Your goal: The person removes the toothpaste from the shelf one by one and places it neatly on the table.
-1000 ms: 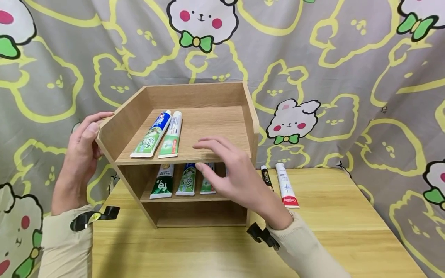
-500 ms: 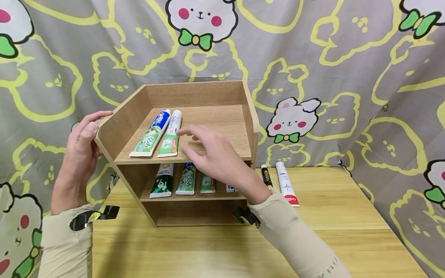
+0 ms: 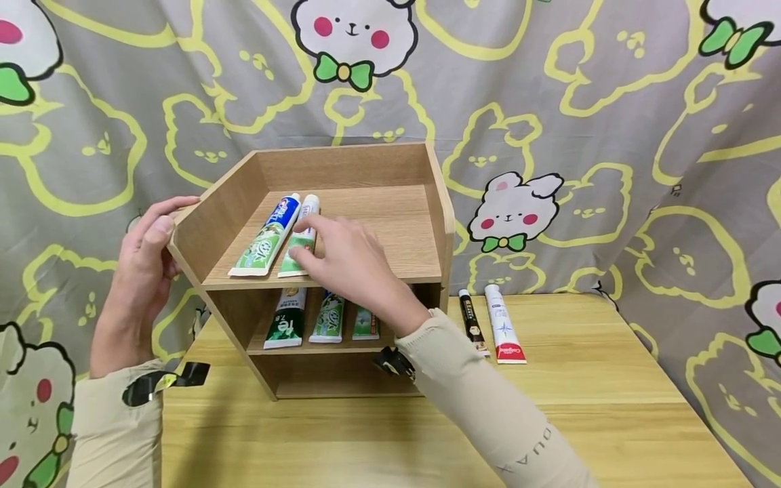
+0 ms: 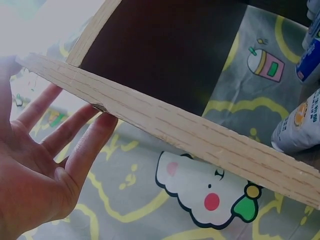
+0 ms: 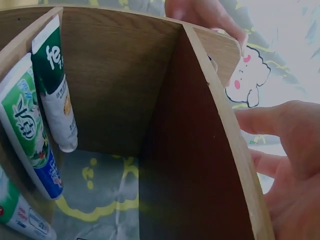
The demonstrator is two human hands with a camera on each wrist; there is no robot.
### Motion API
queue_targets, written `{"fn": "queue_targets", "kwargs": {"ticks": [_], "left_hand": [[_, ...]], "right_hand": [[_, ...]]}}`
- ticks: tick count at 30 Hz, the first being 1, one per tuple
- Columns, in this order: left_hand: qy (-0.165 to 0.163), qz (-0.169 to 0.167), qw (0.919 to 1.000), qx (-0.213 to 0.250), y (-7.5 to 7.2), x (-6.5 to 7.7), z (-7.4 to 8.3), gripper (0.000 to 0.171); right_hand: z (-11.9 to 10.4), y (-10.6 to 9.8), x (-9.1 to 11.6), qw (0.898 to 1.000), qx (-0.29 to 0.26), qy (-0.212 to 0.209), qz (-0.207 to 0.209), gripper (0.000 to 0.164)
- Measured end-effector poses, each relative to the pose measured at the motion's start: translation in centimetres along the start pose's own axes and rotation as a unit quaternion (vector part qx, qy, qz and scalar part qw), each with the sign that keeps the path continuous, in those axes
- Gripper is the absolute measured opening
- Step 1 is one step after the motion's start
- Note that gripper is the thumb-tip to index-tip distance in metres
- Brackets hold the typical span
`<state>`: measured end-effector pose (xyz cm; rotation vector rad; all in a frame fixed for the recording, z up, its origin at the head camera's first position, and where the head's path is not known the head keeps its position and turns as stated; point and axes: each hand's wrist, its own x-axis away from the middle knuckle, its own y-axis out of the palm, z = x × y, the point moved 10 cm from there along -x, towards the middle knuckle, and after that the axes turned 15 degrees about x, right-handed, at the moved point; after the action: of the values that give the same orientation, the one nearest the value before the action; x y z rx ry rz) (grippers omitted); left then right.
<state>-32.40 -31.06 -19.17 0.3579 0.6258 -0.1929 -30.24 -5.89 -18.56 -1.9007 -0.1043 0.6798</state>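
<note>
A patterned curtain [image 3: 616, 102] backs the table [image 3: 586, 420] on which the shelf [image 3: 396, 196] stands. In the head view, the right hand [image 3: 350, 254] has moved leftward across the top board and now reaches the green tube [image 3: 291, 265], under its thumb and forefinger. Its fingers are bent; whether they pinch the tube, I cannot tell. The work thus seems centred on that tube. Just left of this hand lies the blue tube [image 3: 262, 244]; below it, other tubes [image 3: 329, 318]; well to its right, the black tube [image 3: 473, 324] and Colgate tube [image 3: 504, 329].

In the left wrist view, the left hand [image 4: 45, 165] touches the side panel's edge with fairly straight fingers, apparently steadying it.

In the right wrist view, the right hand shows beyond the top board, which hides the green tube.
</note>
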Motion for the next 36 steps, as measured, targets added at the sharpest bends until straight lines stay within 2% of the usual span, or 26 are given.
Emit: {"fn": "queue_targets", "kwargs": {"ticks": [7,12,19,25,31,36], "left_hand": [[-0.002,0.001,1.0,0.0,0.2,0.0,0.1,0.037],[-0.003,-0.001,1.0,0.004,0.2,0.0,0.0,0.038],[-0.001,0.0,1.0,0.001,0.0,0.0,-0.1,0.037],[-0.012,-0.007,0.9998,0.015,0.2,0.0,-0.3,0.037],[-0.013,0.0,0.9999,0.0,0.1,0.0,-0.1,0.038],[-0.013,0.016,0.9997,-0.008,-0.1,0.1,0.0,0.039]], "right_hand": [[-0.2,1.1,-1.1,0.996,0.064,0.052,-0.028,0.041],[-0.1,1.4,-1.7,0.992,0.085,0.073,-0.052,0.036],[-0.8,1.6,-2.2,0.993,0.07,0.071,-0.07,0.038],[-0.9,1.5,-2.6,0.994,0.064,0.057,-0.071,0.04],[-0.3,1.2,-2.8,0.997,0.014,0.041,-0.061,0.031],[0.6,0.7,-2.6,0.996,-0.034,0.034,-0.078,0.021]]}}
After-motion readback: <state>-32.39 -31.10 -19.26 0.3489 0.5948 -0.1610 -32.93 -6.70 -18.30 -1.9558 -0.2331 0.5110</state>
